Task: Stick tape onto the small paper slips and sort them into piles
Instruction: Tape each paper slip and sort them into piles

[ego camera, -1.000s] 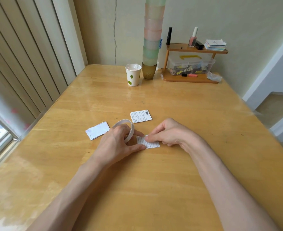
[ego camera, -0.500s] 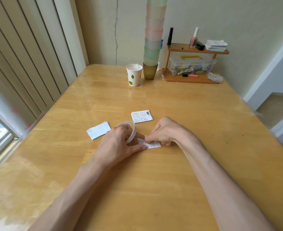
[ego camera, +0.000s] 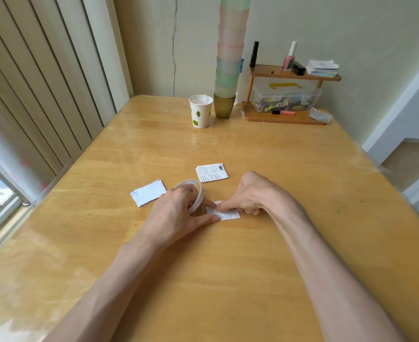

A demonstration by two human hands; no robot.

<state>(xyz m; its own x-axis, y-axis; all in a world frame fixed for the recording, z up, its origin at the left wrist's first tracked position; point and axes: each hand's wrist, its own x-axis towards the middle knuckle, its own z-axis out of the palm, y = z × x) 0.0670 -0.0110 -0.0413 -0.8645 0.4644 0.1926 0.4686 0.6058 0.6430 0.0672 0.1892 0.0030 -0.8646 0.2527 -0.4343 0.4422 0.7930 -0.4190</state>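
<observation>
A small printed paper slip [ego camera: 229,214] lies flat on the wooden table [ego camera: 228,267] between my hands. My left hand [ego camera: 178,213] holds a white tape roll [ego camera: 193,193] on edge, its fingers through the ring and its thumb on the slip's left corner. My right hand [ego camera: 255,195] has its fingers curled and its index fingertip pressed on the slip's upper left part. A pile of printed slips [ego camera: 212,172] lies just beyond. A pile of blank white slips [ego camera: 148,193] lies to the left.
At the table's far edge stand a paper cup [ego camera: 200,111], a tall stack of pastel cups [ego camera: 229,58] in a brown cup, and a small wooden shelf [ego camera: 286,117] with a clear box and bottles. A window and blinds run along the left.
Both hands stay on the slip. My right index finger has slid a little to the left along the slip towards the tape roll. The piles have not moved.
</observation>
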